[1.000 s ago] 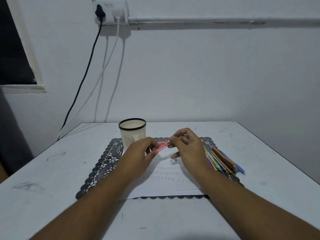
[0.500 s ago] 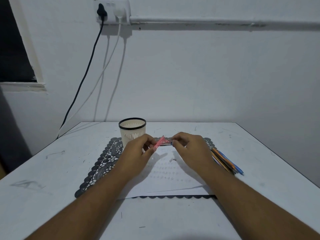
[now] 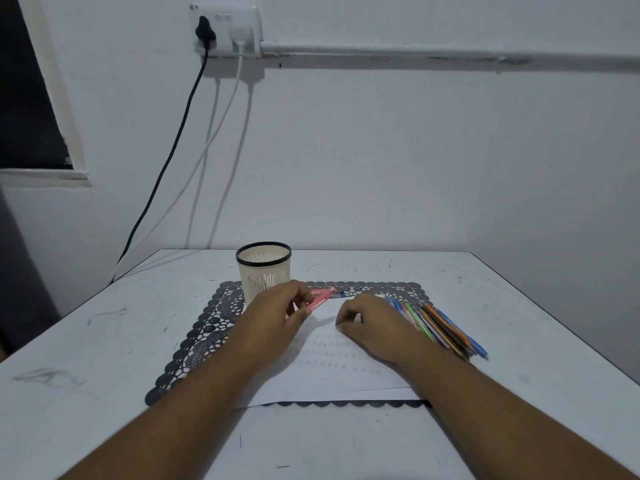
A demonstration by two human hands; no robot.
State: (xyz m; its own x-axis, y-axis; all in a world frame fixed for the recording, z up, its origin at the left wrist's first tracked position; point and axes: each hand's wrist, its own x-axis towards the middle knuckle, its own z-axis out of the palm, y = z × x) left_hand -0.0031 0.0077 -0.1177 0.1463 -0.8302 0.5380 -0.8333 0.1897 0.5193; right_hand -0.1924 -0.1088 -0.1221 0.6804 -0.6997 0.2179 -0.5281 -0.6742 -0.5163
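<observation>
From the head view, the left hand (image 3: 277, 317) pinches a pink pen (image 3: 320, 299) between thumb and fingertips. It holds the pen low over the far part of the paper sheet (image 3: 332, 375), with the free end pointing up and to the right. The right hand (image 3: 375, 323) is apart from it and off the pen, knuckles up and fingers curled, with its fingertips (image 3: 341, 325) down at the sheet. Whether they pinch something small there is hidden by the hand itself. The sheet lies on a black lace mat (image 3: 204, 337) on the white table (image 3: 104, 358). A cream mesh holder (image 3: 264, 271) with a dark rim stands upright at the mat's far left, just behind the left hand, and nothing shows above its rim. A bundle of coloured pens (image 3: 440, 327) lies fanned on the mat's right side, just beside the right wrist. The step in hand looks like dealing with this one pen, taken apart from the bundle, while the holder waits. The next move probably calls for the right hand to finish at the sheet. The left hand would then tip the pen upright, lift it clear of the dark rim and let it drop inside without knocking the light holder over.
</observation>
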